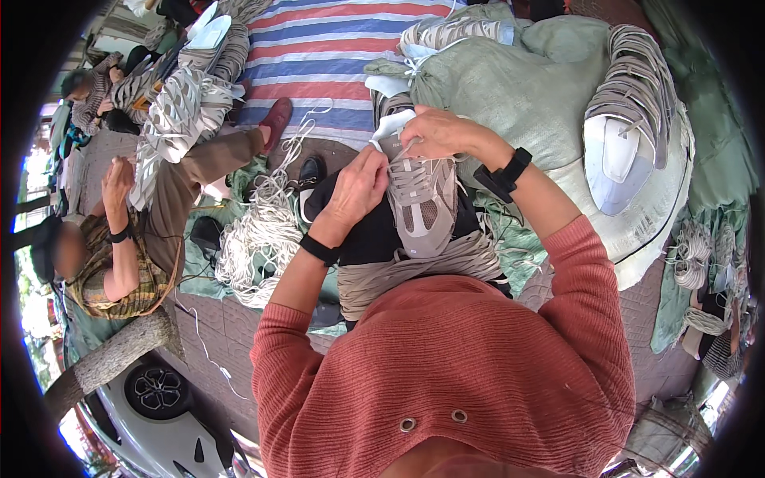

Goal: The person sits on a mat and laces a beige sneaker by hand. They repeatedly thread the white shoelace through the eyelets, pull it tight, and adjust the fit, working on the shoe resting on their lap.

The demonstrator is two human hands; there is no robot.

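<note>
A grey-and-beige shoe upper (pixel 424 217) lies on my lap, its toe pointing toward me and a lace (pixel 413 177) crossing its front. My left hand (pixel 360 190) is closed at the upper's left edge, pinching it near the pale tongue (pixel 394 125). From the right, my right hand (pixel 437 134) reaches over the top of the upper. Its thumb and fingers are pressed together on the lace by the upper eyelets; the fingertips are partly hidden. Beneath the upper, a thick band of taupe laces (pixel 374 280) lies across my dark-clad thighs.
White laces (pixel 259 243) lie heaped at my left. Green sacks (pixel 510 84) stand ahead and right, bearing a stack of uppers (pixel 629 88). Beyond lies a striped tarp (pixel 319 48). Left, a co-worker (pixel 119 271) sits near more uppers (pixel 179 111); a tree trunk (pixel 119 358) and car (pixel 171 438) are closer.
</note>
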